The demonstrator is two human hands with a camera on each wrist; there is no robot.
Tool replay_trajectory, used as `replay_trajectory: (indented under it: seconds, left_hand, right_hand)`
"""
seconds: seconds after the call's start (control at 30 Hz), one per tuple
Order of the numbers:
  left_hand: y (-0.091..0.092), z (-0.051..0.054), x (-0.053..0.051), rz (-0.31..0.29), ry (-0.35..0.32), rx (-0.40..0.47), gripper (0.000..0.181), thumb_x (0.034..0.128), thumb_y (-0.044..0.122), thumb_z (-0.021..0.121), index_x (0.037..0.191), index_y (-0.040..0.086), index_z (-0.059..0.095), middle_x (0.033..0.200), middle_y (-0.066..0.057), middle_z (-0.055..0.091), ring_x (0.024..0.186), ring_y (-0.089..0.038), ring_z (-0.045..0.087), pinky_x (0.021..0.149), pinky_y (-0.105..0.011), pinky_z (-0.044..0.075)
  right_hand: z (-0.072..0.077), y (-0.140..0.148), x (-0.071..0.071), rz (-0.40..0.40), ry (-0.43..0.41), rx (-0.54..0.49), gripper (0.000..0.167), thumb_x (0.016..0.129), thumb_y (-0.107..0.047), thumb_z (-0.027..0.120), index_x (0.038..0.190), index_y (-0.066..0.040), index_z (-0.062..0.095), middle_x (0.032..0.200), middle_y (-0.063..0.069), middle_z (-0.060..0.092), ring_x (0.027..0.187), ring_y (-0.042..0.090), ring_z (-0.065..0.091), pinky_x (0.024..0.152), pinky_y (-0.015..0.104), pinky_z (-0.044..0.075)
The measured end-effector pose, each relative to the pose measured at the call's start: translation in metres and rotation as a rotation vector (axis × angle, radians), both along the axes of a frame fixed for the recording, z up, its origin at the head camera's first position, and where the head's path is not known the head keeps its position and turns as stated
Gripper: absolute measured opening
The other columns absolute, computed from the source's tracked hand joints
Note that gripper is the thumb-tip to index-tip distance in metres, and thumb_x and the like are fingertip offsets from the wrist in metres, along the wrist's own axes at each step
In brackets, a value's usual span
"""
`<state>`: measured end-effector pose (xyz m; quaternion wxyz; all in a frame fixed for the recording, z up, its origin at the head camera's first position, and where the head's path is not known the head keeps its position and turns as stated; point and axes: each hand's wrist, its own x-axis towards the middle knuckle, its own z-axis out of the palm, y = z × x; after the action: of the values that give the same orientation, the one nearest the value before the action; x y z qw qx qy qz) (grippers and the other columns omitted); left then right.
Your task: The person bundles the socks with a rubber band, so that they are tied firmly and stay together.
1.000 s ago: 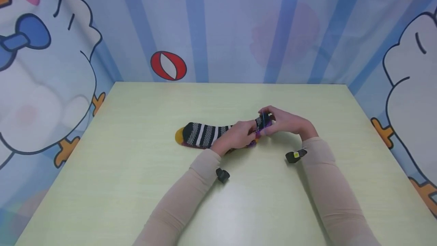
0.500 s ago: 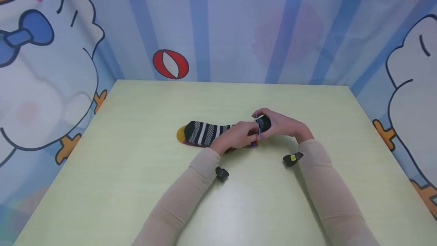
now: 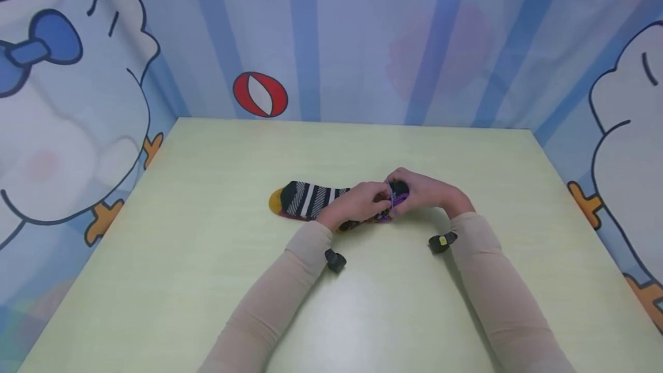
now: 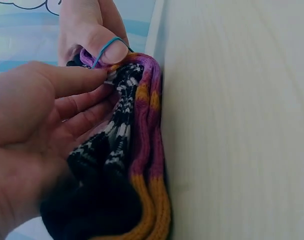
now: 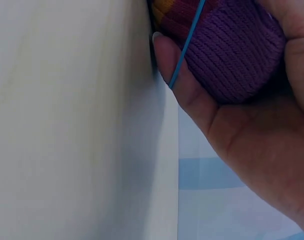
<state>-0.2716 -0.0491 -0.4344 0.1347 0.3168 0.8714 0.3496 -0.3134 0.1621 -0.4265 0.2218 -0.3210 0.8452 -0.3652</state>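
Socks (image 3: 313, 199) lie stacked across the table, black and white striped on top with a yellow toe at the left. Purple, maroon and orange knit shows beneath, and in the right wrist view the ribbed cuff (image 5: 237, 55) is purple. My left hand (image 3: 357, 203) pinches the socks near the cuff end, thumb on top. Around that cuff end curves my right hand (image 3: 427, 191). A thin blue rubber band (image 5: 188, 45) is stretched over its thumb and across the socks. In the left wrist view the band (image 4: 108, 47) loops over the right thumb; its far side is hidden.
The pale table (image 3: 217, 281) reaches back to a blue striped curtain (image 3: 357, 39) with cartoon prints. A small black wrist camera (image 3: 335, 261) sits at the left cuff, and another camera (image 3: 442, 242) at the right.
My right hand has shifted left with the rubber band, from beyond the cuff end to around it. The left hand stays at nearly the same spot on the socks.
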Motion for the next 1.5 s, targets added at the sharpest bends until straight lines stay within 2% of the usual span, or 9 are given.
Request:
replay_trajectory:
  seconds: [0.17, 0.3, 0.53, 0.7, 0.83, 0.93, 1.03, 1.23, 1.5]
  left_hand:
    - [0.001, -0.001, 0.0, 0.034, -0.092, 0.083, 0.022, 0.1002, -0.001, 0.045, 0.122, 0.006, 0.048, 0.109, -0.007, 0.061, 0.097, -0.017, 0.058, 0.082, -0.027, 0.047]
    - [0.004, -0.002, 0.0, 0.031, -0.081, 0.078, 0.034, 0.0996, -0.004, 0.044, 0.132, 0.005, 0.049, 0.115, -0.01, 0.063, 0.107, -0.019, 0.06, 0.09, -0.027, 0.048]
    - [0.007, -0.001, 0.0, 0.064, -0.019, 0.029, 0.02, 0.0991, 0.0, 0.049, 0.114, 0.004, 0.061, 0.109, -0.008, 0.066, 0.101, -0.018, 0.06, 0.086, -0.027, 0.048]
    - [0.009, 0.0, 0.001, 0.089, 0.022, 0.008, 0.02, 0.0952, -0.003, 0.052, 0.103, 0.005, 0.069, 0.105, -0.007, 0.067, 0.096, -0.017, 0.059, 0.082, -0.026, 0.047]
    - [0.01, 0.0, 0.002, 0.085, 0.059, -0.025, 0.024, 0.0939, -0.004, 0.053, 0.098, 0.004, 0.075, 0.104, -0.009, 0.065, 0.098, -0.018, 0.057, 0.084, -0.025, 0.047]
    - [0.009, -0.001, 0.002, 0.076, 0.066, -0.04, 0.026, 0.094, -0.005, 0.053, 0.096, 0.003, 0.077, 0.106, -0.01, 0.064, 0.101, -0.019, 0.057, 0.087, -0.026, 0.047]
    - [0.009, -0.002, 0.002, 0.053, 0.083, -0.047, 0.027, 0.0937, -0.005, 0.053, 0.096, 0.004, 0.078, 0.108, -0.009, 0.066, 0.104, -0.02, 0.058, 0.09, -0.026, 0.047]
    - [0.009, -0.001, 0.003, 0.013, 0.098, -0.063, 0.027, 0.0934, -0.005, 0.054, 0.096, 0.006, 0.079, 0.107, -0.006, 0.065, 0.105, -0.018, 0.056, 0.093, -0.025, 0.044]
    - [0.012, 0.0, 0.005, -0.032, 0.102, -0.066, 0.037, 0.094, -0.009, 0.049, 0.095, 0.009, 0.081, 0.101, 0.0, 0.072, 0.11, -0.017, 0.062, 0.095, -0.022, 0.043]
  right_hand:
    - [-0.001, 0.002, -0.002, 0.003, -0.002, 0.016, 0.056, 0.073, -0.02, 0.089, 0.117, -0.006, 0.058, 0.123, 0.013, 0.048, 0.108, 0.028, 0.048, 0.093, 0.038, 0.043]
    - [-0.001, 0.003, -0.003, 0.021, 0.007, 0.009, 0.053, 0.074, -0.019, 0.089, 0.116, -0.005, 0.059, 0.122, 0.014, 0.048, 0.108, 0.028, 0.049, 0.093, 0.037, 0.044]
    - [0.002, 0.007, -0.002, 0.051, 0.023, 0.031, 0.055, 0.075, -0.022, 0.087, 0.122, -0.009, 0.062, 0.124, 0.011, 0.051, 0.11, 0.027, 0.051, 0.095, 0.037, 0.044]
    - [0.004, 0.013, -0.004, 0.065, -0.022, 0.029, 0.051, 0.079, -0.02, 0.084, 0.126, -0.012, 0.064, 0.131, 0.008, 0.053, 0.113, 0.026, 0.052, 0.094, 0.04, 0.045]
    - [0.005, 0.017, -0.006, 0.083, -0.048, 0.014, 0.042, 0.091, -0.023, 0.074, 0.13, -0.012, 0.064, 0.137, 0.009, 0.053, 0.12, 0.028, 0.051, 0.098, 0.045, 0.044]
    - [0.004, 0.017, -0.007, 0.066, -0.06, -0.026, 0.032, 0.1, -0.027, 0.062, 0.127, -0.011, 0.067, 0.136, 0.01, 0.056, 0.126, 0.029, 0.05, 0.103, 0.049, 0.04]
    - [0.003, 0.014, -0.008, 0.035, -0.063, -0.082, 0.028, 0.104, -0.021, 0.055, 0.122, -0.007, 0.071, 0.133, 0.012, 0.06, 0.128, 0.029, 0.05, 0.106, 0.049, 0.038]
    - [0.0, 0.011, -0.009, 0.03, -0.041, -0.085, 0.031, 0.098, 0.001, 0.053, 0.124, -0.003, 0.069, 0.129, 0.014, 0.062, 0.119, 0.03, 0.055, 0.098, 0.046, 0.043]
    - [0.001, 0.01, -0.006, 0.002, -0.036, -0.028, 0.044, 0.09, 0.003, 0.053, 0.133, -0.003, 0.064, 0.133, 0.018, 0.057, 0.114, 0.031, 0.053, 0.09, 0.041, 0.044]
